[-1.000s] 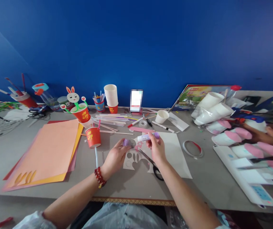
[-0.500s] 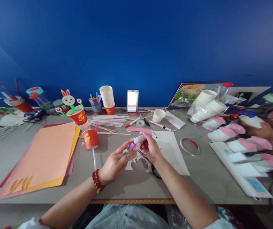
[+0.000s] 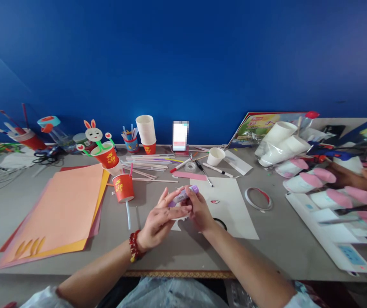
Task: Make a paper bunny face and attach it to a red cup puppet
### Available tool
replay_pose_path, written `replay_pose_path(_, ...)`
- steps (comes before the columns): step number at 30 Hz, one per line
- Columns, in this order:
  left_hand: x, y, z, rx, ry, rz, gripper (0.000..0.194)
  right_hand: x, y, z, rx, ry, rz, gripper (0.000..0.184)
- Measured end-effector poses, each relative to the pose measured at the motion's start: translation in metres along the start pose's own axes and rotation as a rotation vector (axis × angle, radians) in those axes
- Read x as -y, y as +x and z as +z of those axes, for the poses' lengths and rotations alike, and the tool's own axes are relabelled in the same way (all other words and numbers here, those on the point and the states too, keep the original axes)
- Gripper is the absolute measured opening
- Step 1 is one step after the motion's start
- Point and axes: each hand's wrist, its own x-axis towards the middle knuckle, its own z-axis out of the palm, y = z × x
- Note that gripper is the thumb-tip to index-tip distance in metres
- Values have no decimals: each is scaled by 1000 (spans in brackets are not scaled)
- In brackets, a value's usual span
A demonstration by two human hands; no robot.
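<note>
A white and purple glue stick (image 3: 182,196) lies slantwise between my two hands, above the desk. My right hand (image 3: 199,209) is closed round its upper right end. My left hand (image 3: 167,216) has its fingers at the lower left end, where purple shows behind them; the exact grip is partly hidden. Beneath my hands, a cut white paper scrap (image 3: 176,226) shows in part. A black scissors handle (image 3: 221,223) emerges beside my right wrist, over a white sheet (image 3: 234,214). A small red and white drawn cutout (image 3: 215,201) lies on that sheet.
Left are stacked coloured papers (image 3: 74,192) and a red paper cup (image 3: 123,188) with straws. A rabbit figure (image 3: 93,133) stands in another cup. A tape roll (image 3: 258,199) lies right, near a white power strip (image 3: 327,235). Another person's hand (image 3: 359,177) is at far right.
My hands have drawn closer together around the glue stick, and its purple lower end is now more covered by my left fingers. The small drawn cutout on the sheet has come into clearer view.
</note>
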Motion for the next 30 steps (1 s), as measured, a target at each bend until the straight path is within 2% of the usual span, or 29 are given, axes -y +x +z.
replay_pose_path(3, -4, 1, -3, -64, 2, 0, 37, 0, -3, 3, 24, 103, 56, 40)
replay_pose_path(7, -5, 1, -8, -92, 70, 34, 38, 3, -5, 3, 45, 48, 65, 39)
replay_pose_path(14, -9, 2, -9, -58, 172, 80, 42, -1, -15, 4, 47, -91, -96, 30)
replay_pose_path(22, -12, -4, -4, -64, 147, 52, 39, -15, -22, 8, 11, -126, -201, 29)
replay_pose_path(27, -14, -1, -3, 6, 36, 32, 41, -17, -21, 11, 13, -134, -122, 36)
replay_pose_path(30, -13, -2, -4, -1, -61, -27, 39, -1, -14, 9, 85, -231, -59, 41)
